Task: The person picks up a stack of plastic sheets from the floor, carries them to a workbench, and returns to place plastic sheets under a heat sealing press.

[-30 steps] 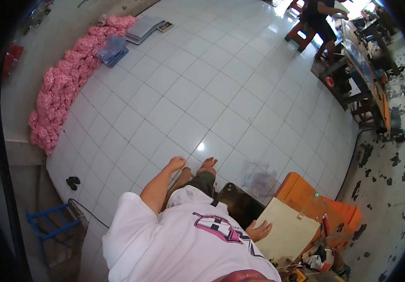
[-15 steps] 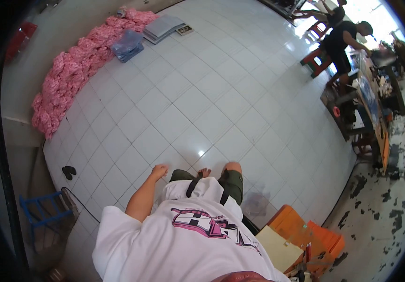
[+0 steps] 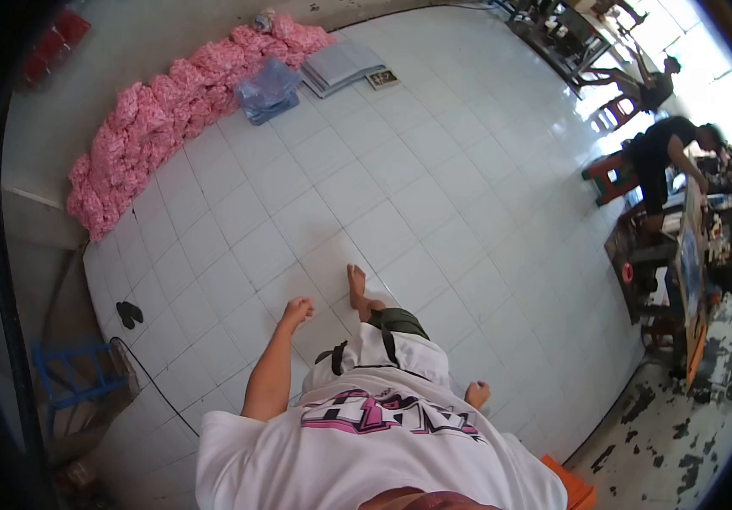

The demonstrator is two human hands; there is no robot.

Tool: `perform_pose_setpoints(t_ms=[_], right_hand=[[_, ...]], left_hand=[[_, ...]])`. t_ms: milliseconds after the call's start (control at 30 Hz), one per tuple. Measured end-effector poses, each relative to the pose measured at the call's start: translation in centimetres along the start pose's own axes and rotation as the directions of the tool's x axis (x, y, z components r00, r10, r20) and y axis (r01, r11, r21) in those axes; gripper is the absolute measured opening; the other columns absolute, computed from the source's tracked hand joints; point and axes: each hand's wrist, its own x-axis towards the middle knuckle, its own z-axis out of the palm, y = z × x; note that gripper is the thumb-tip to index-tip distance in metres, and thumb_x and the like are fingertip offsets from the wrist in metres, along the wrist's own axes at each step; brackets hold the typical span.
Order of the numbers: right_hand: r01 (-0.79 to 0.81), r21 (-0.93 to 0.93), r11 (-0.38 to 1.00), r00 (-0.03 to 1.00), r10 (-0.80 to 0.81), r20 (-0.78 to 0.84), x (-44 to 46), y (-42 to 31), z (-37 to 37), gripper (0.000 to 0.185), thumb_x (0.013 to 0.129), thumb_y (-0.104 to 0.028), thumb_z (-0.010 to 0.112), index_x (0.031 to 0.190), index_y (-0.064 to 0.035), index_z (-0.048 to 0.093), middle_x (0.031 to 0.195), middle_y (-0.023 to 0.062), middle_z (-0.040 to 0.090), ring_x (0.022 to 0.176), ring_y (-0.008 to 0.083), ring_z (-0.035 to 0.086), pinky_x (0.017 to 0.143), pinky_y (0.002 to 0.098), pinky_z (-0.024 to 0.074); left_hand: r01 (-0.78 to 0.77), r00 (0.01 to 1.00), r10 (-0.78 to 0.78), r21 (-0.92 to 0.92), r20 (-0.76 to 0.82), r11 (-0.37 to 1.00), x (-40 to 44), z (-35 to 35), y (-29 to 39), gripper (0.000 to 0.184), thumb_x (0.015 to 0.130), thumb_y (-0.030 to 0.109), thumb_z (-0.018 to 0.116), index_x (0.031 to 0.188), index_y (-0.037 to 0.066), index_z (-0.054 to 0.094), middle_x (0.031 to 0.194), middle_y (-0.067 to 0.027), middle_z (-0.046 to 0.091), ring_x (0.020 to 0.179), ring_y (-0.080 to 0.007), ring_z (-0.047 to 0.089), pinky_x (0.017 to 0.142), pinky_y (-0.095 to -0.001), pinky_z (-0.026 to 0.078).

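One curled left hand (image 3: 299, 311), nothing seen in it | right hand (image 3: 477, 394) beside my shirt (image 3: 374, 459), I can't tell its fingers | both out, maybe for balance

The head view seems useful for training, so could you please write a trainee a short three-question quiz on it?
1. True or false: the person's left hand and right hand are clasped together.
2. What colour is the translucent plastic beside the pink heap? A) green B) blue C) orange
3. How many dark slippers lie on the tiled floor?

Key: 1. False, they are apart; 2. B; 3. Two.
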Motion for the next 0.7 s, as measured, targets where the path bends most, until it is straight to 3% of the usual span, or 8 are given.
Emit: perform_pose_setpoints(t_ms=[67,133,233,333,433,500,600,700], right_hand=[[-0.526,0.338,0.78,0.77,0.268,0.579,4.3,-11.6,-1.6,0.038,0.088,-0.032,0.063,0.116,-0.0075,0.06,0.117,0.014,0.062,0.098,0.0303,0.064,0.082,0.0511,0.0479],[-0.535,0.253,0.806,0.689,0.243,0.683,10.1,-18.5,1.2,0.041,0.089,-0.032,0.061,0.124,-0.0108,0.056,0.111,0.0111,0.064,0.096,0.0278,0.064,0.079,0.0524,0.0482],[-0.033,0.268,0.963,0.892,-0.093,0.443,17.4,-30.3,6.8,0.027,0.09,-0.027,0.059,0.104,-0.0044,0.067,0.082,0.0065,0.067,0.064,0.0197,0.065,0.049,0.0302,0.0471],[-0.01,0.392,0.92,0.795,-0.23,0.561,16.7,-48.7,5.6,0.031,0.093,-0.028,0.058,0.115,-0.0061,0.062,0.097,0.0061,0.069,0.08,0.0186,0.068,0.064,0.0336,0.0499],[0.128,0.535,0.835,0.683,-0.465,0.563,17.1,-61.9,7.9,0.031,0.095,-0.028,0.059,0.118,-0.0075,0.063,0.099,0.0044,0.069,0.083,0.0173,0.068,0.068,0.033,0.049],[0.188,0.572,0.798,0.656,-0.536,0.531,16.9,-67.6,9.8,0.032,0.095,-0.029,0.06,0.118,-0.0074,0.063,0.099,0.004,0.069,0.083,0.017,0.068,0.069,0.0329,0.0489],[0.13,0.511,0.85,0.646,-0.463,0.607,16.8,-74.6,12.5,0.034,0.094,-0.03,0.061,0.12,-0.0078,0.063,0.099,0.0049,0.069,0.085,0.0174,0.068,0.071,0.0351,0.0491],[-0.148,0.359,0.922,0.66,-0.178,0.73,16.7,-78.2,14.5,0.035,0.094,-0.029,0.06,0.122,-0.0087,0.062,0.101,0.0069,0.069,0.086,0.0194,0.068,0.072,0.0374,0.0494]], left_hand=[[-0.174,0.984,0.172,-0.037,-0.043,0.984,2.5,-2.4,5.7,0.031,0.095,0.033,0.059,0.113,0.009,0.066,0.093,-0.0027,0.069,0.078,-0.0119,0.066,0.062,-0.0268,0.046],[-0.219,0.974,0.214,-0.064,-0.074,0.974,2.8,-5.6,10.5,0.031,0.095,0.033,0.06,0.113,0.008,0.066,0.092,-0.0027,0.069,0.078,-0.0116,0.066,0.062,-0.026,0.046],[-0.304,0.943,0.273,-0.154,-0.192,0.94,2.6,-10.4,15.2,0.03,0.096,0.032,0.06,0.114,0.009,0.066,0.093,-0.0019,0.069,0.08,-0.0112,0.065,0.066,-0.0259,0.047],[-0.309,0.905,0.165,-0.34,-0.391,0.888,5.0,-14.4,12.7,0.027,0.096,0.032,0.06,0.112,0.011,0.066,0.09,-0.0013,0.069,0.079,-0.0114,0.065,0.067,-0.0267,0.049],[-0.12,0.871,-0.141,-0.481,-0.471,0.869,6.3,-15.0,6.9,0.024,0.095,0.027,0.06,0.103,0.005,0.066,0.082,-0.0061,0.068,0.069,-0.0128,0.064,0.056,-0.0266,0.046],[0.13,0.894,-0.312,-0.48,-0.32,0.867,7.1,-14.7,0.7,0.025,0.092,0.028,0.058,0.104,0.007,0.066,0.084,-0.0075,0.069,0.071,-0.0207,0.066,0.056,-0.0348,0.049],[0.499,0.823,-0.566,-0.408,-0.054,0.764,5.8,-14.2,0.2,0.024,0.09,0.03,0.059,0.106,0.012,0.066,0.088,-0.0065,0.068,0.074,-0.0214,0.065,0.061,-0.0399,0.051],[0.551,0.792,-0.61,-0.414,-0.013,0.724,7.6,-16.4,6.0,0.021,0.089,0.029,0.06,0.103,0.014,0.066,0.087,-0.0052,0.068,0.072,-0.0203,0.064,0.061,-0.0397,0.05]])
